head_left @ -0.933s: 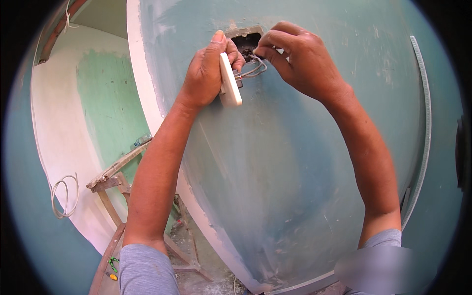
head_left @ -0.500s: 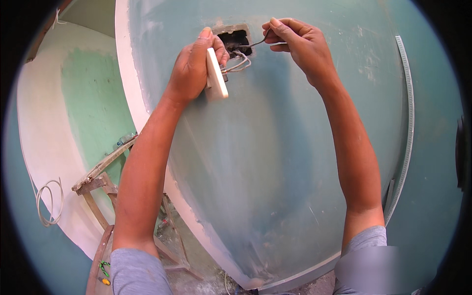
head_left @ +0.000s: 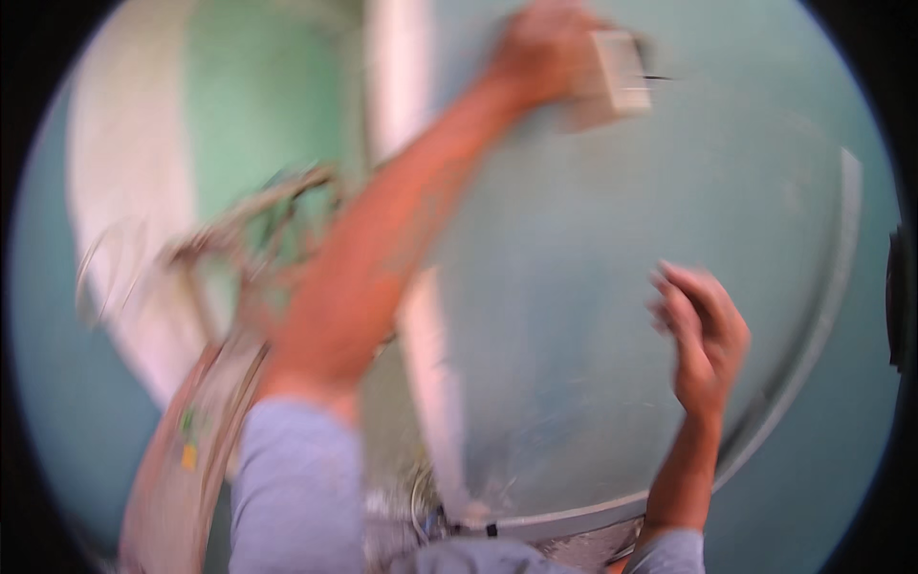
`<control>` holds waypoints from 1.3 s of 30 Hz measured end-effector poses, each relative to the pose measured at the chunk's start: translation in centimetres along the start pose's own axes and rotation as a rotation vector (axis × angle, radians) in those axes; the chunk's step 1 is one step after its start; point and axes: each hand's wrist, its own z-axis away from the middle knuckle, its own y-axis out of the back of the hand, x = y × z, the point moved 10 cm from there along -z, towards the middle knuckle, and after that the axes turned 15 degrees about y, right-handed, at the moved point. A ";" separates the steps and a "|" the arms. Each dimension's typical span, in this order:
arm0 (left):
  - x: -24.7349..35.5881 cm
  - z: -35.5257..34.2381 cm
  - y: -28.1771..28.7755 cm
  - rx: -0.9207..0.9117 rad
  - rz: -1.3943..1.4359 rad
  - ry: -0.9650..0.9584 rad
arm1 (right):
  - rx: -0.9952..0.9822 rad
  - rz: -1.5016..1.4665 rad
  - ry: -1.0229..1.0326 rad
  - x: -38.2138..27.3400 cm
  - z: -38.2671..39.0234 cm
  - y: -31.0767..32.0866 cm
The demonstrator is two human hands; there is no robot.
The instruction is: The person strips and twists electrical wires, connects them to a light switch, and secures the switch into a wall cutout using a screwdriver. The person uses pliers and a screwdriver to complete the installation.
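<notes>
My left hand (head_left: 543, 55) reaches up to the wall and grips a white wall plate (head_left: 622, 75) for an electrical box, its face turned to the right. A short dark wire (head_left: 656, 77) sticks out past the plate's right edge. The box opening lies mostly behind hand and plate, and the grey wires are hidden. Lower down and to the right, my right hand (head_left: 706, 335) hangs in front of the wall. Its fingers are slightly bent, apart from the thumb, and nothing shows in them. Motion blurs both hands.
A wooden stand (head_left: 253, 215) is at the left. Nearer, a long plank (head_left: 182, 497) carries a small yellow and green item (head_left: 189, 454). Thin cable (head_left: 91, 277) loops at far left. A pale strip (head_left: 830, 287) runs down the blue-green wall (head_left: 574, 383); cables (head_left: 421, 497) lie below.
My right hand has let go of the dark wire and dropped down and right. The view has swung, so the box and my left hand appear further right; the left hand still grips the plate.
</notes>
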 end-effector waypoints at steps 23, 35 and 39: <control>-14.1 51.9 58.3 -0.848 -1.682 1.849 | -0.958 0.177 -0.820 14.1 51.7 -4.4; -20.1 64.9 77.3 -1.138 -1.562 1.549 | -1.042 0.084 -0.681 10.8 46.4 -12.6; -21.3 59.8 73.7 -0.259 -0.678 2.055 | -1.027 -0.041 -0.674 8.0 41.2 -13.3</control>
